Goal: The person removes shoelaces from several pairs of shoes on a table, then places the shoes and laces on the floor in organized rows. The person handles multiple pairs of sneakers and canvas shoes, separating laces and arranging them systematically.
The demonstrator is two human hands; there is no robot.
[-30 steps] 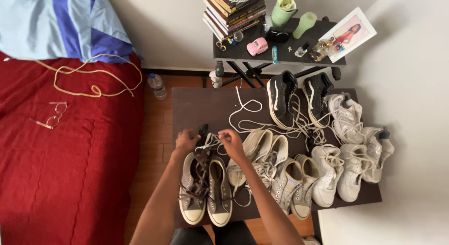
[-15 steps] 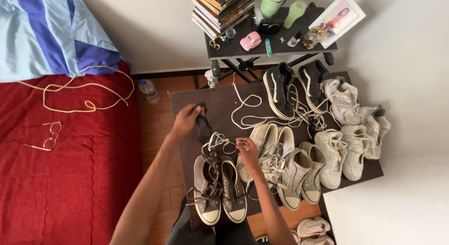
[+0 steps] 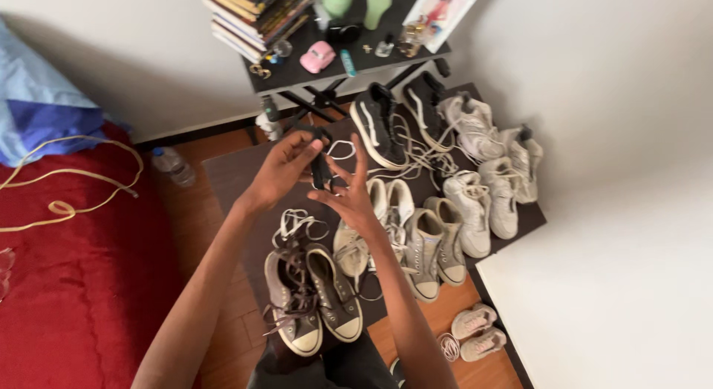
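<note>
Black shoelace (image 3: 321, 166) pinched in left hand (image 3: 281, 170), right hand (image 3: 351, 198) just beside (fingers spread)

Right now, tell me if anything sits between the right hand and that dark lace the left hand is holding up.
Nothing visible does. The left hand pinches the dark lace above the table, and the open right hand is right beside it, fingers spread.

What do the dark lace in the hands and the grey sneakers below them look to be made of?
Dark lace: likely woven fabric, matte; it hangs limp from the left hand.
Grey sneakers: probably canvas uppers, dull and creased, with smooth pale toe caps, seemingly rubber.
</note>
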